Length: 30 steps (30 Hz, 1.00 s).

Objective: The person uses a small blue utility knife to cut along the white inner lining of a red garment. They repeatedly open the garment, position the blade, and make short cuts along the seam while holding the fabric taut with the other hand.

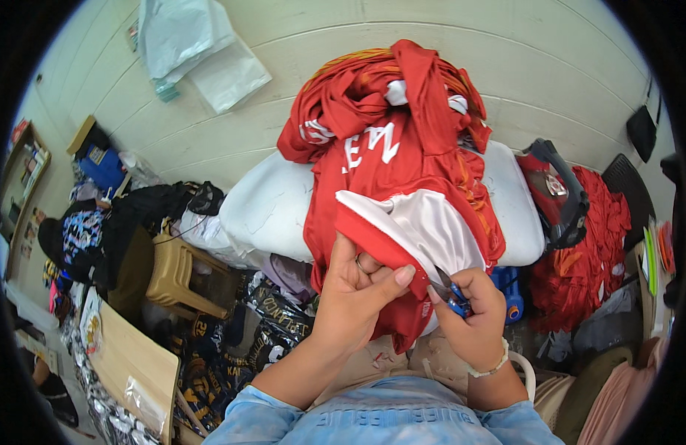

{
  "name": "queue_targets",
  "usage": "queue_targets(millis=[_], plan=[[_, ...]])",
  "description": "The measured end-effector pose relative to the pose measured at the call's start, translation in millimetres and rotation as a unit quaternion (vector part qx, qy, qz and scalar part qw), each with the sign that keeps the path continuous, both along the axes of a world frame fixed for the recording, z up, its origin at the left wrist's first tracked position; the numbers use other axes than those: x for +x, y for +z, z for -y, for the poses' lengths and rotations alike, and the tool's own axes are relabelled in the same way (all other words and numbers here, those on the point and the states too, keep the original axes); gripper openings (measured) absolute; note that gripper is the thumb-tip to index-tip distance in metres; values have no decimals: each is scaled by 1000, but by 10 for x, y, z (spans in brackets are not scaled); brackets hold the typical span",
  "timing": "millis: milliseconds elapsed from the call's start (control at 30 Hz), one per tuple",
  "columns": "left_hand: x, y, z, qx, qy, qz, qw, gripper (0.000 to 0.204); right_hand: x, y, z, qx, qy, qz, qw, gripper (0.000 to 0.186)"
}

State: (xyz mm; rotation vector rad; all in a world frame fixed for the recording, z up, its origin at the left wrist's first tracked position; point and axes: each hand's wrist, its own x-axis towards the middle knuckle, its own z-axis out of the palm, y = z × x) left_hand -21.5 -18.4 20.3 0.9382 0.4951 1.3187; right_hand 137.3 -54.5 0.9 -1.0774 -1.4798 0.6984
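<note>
A red jersey with white lettering [443,163] lies draped over a padded white board [254,208], with bunched red fabric on top. My left hand [358,297] is closed on a red band [365,230] with a white satin inner side, holding it raised at the front of the garment. My right hand [469,311] grips small scissors with blue handles [455,295], their blades at the fabric's lower edge beside my left thumb.
A steam iron [550,185] and a red fabric pile [584,267] are at the right. A beige plastic chair [176,271], black garments [135,208] and a cardboard sheet [124,371] fill the left. White bags [183,41] hang on the wall behind.
</note>
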Motion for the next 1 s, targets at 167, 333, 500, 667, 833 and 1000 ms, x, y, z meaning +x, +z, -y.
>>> queue_targets(millis=[167, 333, 500, 667, 833, 1000], plan=[[-61, -19, -48, -39, -8, 38, 998, 71, 83, -38, -6, 19, -2, 66, 998, 21], [-42, -74, -74, -2, 2, 16, 1000, 75, 51, 7, -27, 8, 1, 19, 1000, 23], [-49, -65, -80, -3, 10, 5, 1000, 75, 8, 27, 14, 5, 6, -131, 991, 28], [-55, -28, -62, -33, 12, 7, 999, 72, 61, -14, -37, 50, -15, -4, 999, 32], [-47, -41, -78, -3, 25, -18, 1000, 75, 83, -19, -38, 109, -38, 75, 991, 32], [-47, -50, -44, -3, 20, -8, 1000, 71, 49, -4, -55, 142, -47, 115, 982, 33]])
